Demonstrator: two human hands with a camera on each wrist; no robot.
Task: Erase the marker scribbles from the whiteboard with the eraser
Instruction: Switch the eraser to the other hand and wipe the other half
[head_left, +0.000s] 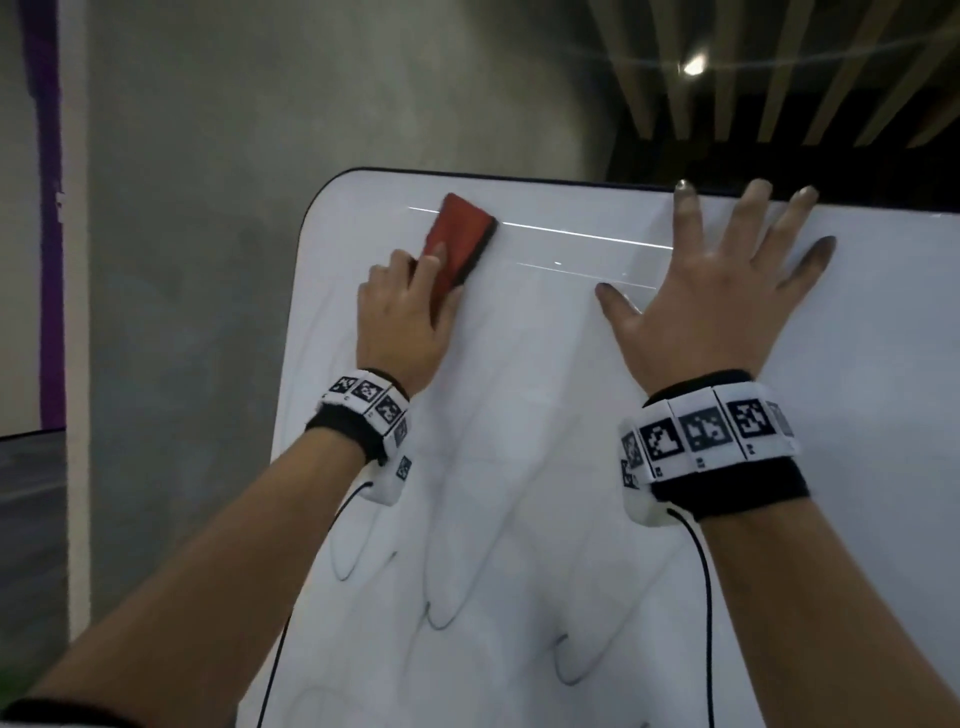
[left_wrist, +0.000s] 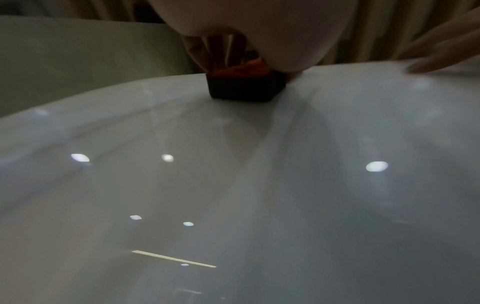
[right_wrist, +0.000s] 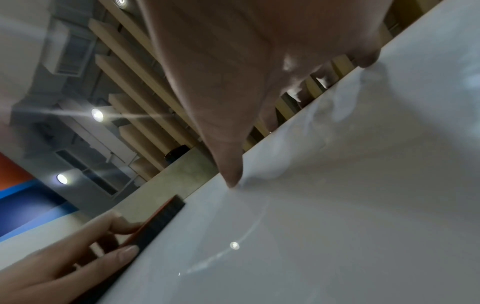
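I am facing a white whiteboard (head_left: 519, 395) with a thin dark rim and rounded corners, seen from my own head looking along both forearms. My left hand (head_left: 402, 317) holds a red eraser (head_left: 457, 241) with a black felt underside, fingers curled around its lower end, and presses it flat against the board near the upper left corner. The eraser is tilted, its far end pointing up and to the right. My right hand (head_left: 717, 291) lies flat on the board near the top edge, fingers straight and spread wide, holding nothing; the fingertips (head_left: 823, 249) look dark and smudged. Faint grey marker scribbles (head_left: 441, 618), loops and curves, remain lower on the board between my forearms. Each wrist wears a black band (head_left: 727, 441) with square black-and-white markers.
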